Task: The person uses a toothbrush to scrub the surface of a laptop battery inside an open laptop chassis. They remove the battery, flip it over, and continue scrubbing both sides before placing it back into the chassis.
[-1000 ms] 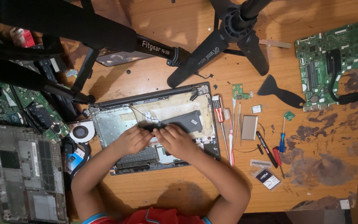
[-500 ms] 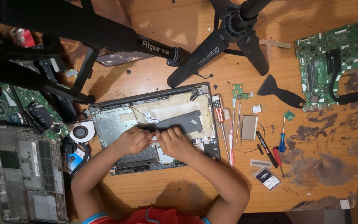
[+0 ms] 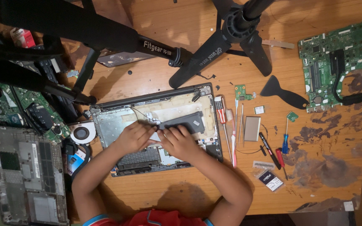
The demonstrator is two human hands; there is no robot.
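Note:
An opened laptop base [image 3: 114,121] lies on the wooden table, its insides bare. Both my hands rest inside it near the middle. My left hand [image 3: 134,136] presses on the silver inner plate, fingers curled by the end of a long dark grey battery [image 3: 185,121]. My right hand [image 3: 180,142] sits just below that battery, its fingertips touching the battery's left end. The battery lies tilted across the base. Thin wires [image 3: 141,115] run along the plate above my left hand.
Screwdrivers [image 3: 222,113] and tweezers lie right of the laptop, beside a black pry tool [image 3: 283,94]. A green motherboard [image 3: 336,62] sits far right. A laptop bottom cover [image 3: 24,175], a fan [image 3: 81,133] and boards are on the left. A black tripod [image 3: 227,33] stands above.
My hands have shifted only slightly at the battery's left end. The battery keeps nearly the same tilt.

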